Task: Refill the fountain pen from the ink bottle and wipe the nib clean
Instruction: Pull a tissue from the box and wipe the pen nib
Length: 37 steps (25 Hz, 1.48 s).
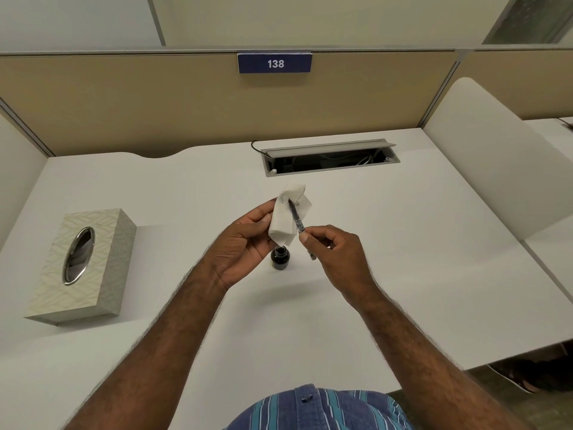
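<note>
Near the middle of the frame your left hand [245, 243] holds a folded white paper tissue [286, 212], soft and lightly quilted, your thumb pressed against its left edge and the other fingers curled behind it. Your right hand [336, 252] pinches the slim fountain pen [297, 220] between thumb and forefinger near its lower end; the dark, pointed nib end lies against the tissue, where a small ink smudge shows (the nib itself is too small to make out). Just below the tissue, between your hands, the ink bottle [280, 258] stands upright and uncapped on the smooth white tabletop [418, 243], squat, round and dark. At the left of the frame sits a rectangular tissue box [83, 265] with a wavy pale pattern and an oval metal-rimmed opening. Above centre, a grey cable tray [330, 158] is sunk into the tabletop, lid raised.
</note>
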### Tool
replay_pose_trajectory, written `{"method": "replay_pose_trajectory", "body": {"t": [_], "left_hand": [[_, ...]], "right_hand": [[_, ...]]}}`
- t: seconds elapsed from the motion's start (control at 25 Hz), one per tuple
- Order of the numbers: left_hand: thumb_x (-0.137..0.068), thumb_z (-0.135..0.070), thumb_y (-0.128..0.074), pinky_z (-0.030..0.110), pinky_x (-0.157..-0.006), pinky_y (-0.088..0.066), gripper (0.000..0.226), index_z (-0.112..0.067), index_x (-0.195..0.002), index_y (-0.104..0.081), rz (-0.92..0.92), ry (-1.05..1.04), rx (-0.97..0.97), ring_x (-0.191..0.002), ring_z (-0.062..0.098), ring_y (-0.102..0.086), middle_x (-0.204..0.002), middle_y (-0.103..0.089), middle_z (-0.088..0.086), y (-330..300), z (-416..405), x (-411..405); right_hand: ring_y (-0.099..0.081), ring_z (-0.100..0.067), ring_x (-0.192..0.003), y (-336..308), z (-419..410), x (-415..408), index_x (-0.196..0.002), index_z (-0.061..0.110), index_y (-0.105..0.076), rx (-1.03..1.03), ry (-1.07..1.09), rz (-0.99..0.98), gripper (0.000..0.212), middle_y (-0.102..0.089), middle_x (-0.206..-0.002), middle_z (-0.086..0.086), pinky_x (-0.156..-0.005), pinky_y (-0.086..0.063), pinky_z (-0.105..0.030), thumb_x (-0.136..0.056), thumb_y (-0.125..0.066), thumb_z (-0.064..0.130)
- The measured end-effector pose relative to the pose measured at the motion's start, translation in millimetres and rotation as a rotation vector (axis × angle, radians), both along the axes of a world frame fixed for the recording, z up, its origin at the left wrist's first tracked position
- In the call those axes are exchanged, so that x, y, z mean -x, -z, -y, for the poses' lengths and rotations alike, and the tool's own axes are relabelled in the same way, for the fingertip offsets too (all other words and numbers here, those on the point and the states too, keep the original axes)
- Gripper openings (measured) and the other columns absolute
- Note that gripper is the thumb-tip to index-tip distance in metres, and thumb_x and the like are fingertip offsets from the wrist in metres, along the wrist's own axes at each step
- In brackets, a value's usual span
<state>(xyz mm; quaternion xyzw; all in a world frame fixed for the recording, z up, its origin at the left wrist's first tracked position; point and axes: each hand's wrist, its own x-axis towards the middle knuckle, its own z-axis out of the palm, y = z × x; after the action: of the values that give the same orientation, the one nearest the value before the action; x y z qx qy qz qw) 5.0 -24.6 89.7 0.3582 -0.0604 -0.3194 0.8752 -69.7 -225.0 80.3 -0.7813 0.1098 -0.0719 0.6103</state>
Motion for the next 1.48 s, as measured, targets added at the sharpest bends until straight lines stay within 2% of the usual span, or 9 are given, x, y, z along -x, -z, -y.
{"method": "replay_pose_trajectory", "body": {"t": [0.2, 0.32, 0.4, 0.6, 0.8, 0.96, 1.12, 1.28, 1.48], "left_hand": [[-0.101, 0.006, -0.051, 0.037, -0.111, -0.052, 0.043, -0.005, -0.140, -0.065, 0.045, -0.002, -0.078, -0.132, 0.027, -0.064, -0.146, -0.065, 0.017, 5, 2, -1], [-0.099, -0.001, -0.061, 0.030, -0.098, -0.058, 0.036, -0.008, -0.133, -0.071, 0.091, -0.044, -0.175, -0.115, 0.022, -0.071, -0.132, -0.073, 0.012, 3, 10, 0], [-0.102, -0.008, -0.063, 0.028, -0.091, -0.059, 0.033, -0.006, -0.134, -0.069, 0.082, -0.094, -0.209, -0.108, 0.020, -0.072, -0.128, -0.075, 0.012, 3, 16, 1], [-0.105, -0.024, -0.062, 0.029, -0.090, -0.059, 0.035, -0.009, -0.136, -0.068, 0.091, -0.168, -0.314, -0.108, 0.021, -0.074, -0.125, -0.077, 0.009, 1, 28, 3], [-0.105, -0.033, -0.060, 0.029, -0.089, -0.057, 0.040, -0.011, -0.138, -0.066, 0.118, -0.216, -0.420, -0.112, 0.019, -0.073, -0.128, -0.076, 0.008, -5, 39, 6], [-0.105, -0.029, -0.061, 0.027, -0.087, -0.057, 0.033, -0.007, -0.126, -0.072, 0.107, -0.274, -0.446, -0.107, 0.021, -0.073, -0.123, -0.078, 0.013, -7, 45, 7], [-0.105, -0.024, -0.061, 0.027, -0.085, -0.060, 0.020, -0.014, -0.109, -0.078, 0.064, -0.314, -0.435, -0.101, 0.021, -0.078, -0.108, -0.083, 0.005, -8, 44, 5], [-0.105, -0.021, -0.060, 0.034, -0.090, -0.059, 0.020, -0.013, -0.113, -0.077, 0.039, -0.349, -0.424, -0.107, 0.026, -0.077, -0.113, -0.082, 0.008, -6, 42, 1], [-0.102, -0.015, -0.062, 0.033, -0.085, -0.059, 0.018, -0.017, -0.101, -0.080, -0.013, -0.391, -0.407, -0.092, 0.017, -0.080, -0.100, -0.084, 0.001, -3, 42, -2]], "right_hand": [[-0.068, -0.012, -0.071, -1, -1, 1, -0.095, 0.031, -0.084, -0.003, 0.010, 0.000, 0.009, -0.079, -0.083, 0.013, -0.076, -0.057, -0.035, -0.091, -0.080, 0.038], [-0.069, -0.013, -0.074, 0, -2, 1, -0.095, 0.030, -0.084, 0.016, 0.016, -0.012, 0.011, -0.079, -0.085, 0.013, -0.078, -0.057, -0.037, -0.091, -0.080, 0.039], [-0.068, -0.012, -0.074, 1, -5, 1, -0.096, 0.026, -0.085, 0.003, 0.017, -0.004, 0.008, -0.079, -0.086, 0.013, -0.076, -0.056, -0.031, -0.093, -0.081, 0.033], [-0.069, -0.012, -0.075, 1, -6, 1, -0.100, 0.020, -0.085, 0.076, 0.025, 0.039, 0.008, -0.080, -0.094, 0.010, -0.072, -0.052, -0.019, -0.096, -0.080, 0.026], [-0.073, -0.018, -0.078, -1, -8, 2, -0.100, 0.019, -0.084, 0.125, 0.051, 0.041, 0.010, -0.078, -0.092, 0.010, -0.071, -0.052, -0.020, -0.095, -0.081, 0.028], [-0.071, -0.013, -0.076, 0, -9, 3, -0.102, 0.019, -0.084, 0.150, 0.047, 0.052, 0.013, -0.078, -0.092, 0.010, -0.071, -0.052, -0.021, -0.095, -0.080, 0.030], [-0.070, -0.008, -0.079, 3, -12, 7, -0.102, 0.022, -0.084, 0.168, 0.044, 0.061, 0.011, -0.079, -0.095, 0.012, -0.070, -0.052, -0.017, -0.096, -0.080, 0.030], [-0.068, -0.005, -0.081, 2, -11, 6, -0.101, 0.023, -0.084, 0.178, 0.035, 0.079, 0.009, -0.078, -0.094, 0.012, -0.069, -0.049, -0.013, -0.096, -0.079, 0.029], [-0.068, -0.006, -0.080, 1, -12, 7, -0.099, 0.022, -0.085, 0.153, 0.029, 0.079, 0.008, -0.079, -0.093, 0.011, -0.069, -0.048, -0.011, -0.096, -0.080, 0.028]]}}
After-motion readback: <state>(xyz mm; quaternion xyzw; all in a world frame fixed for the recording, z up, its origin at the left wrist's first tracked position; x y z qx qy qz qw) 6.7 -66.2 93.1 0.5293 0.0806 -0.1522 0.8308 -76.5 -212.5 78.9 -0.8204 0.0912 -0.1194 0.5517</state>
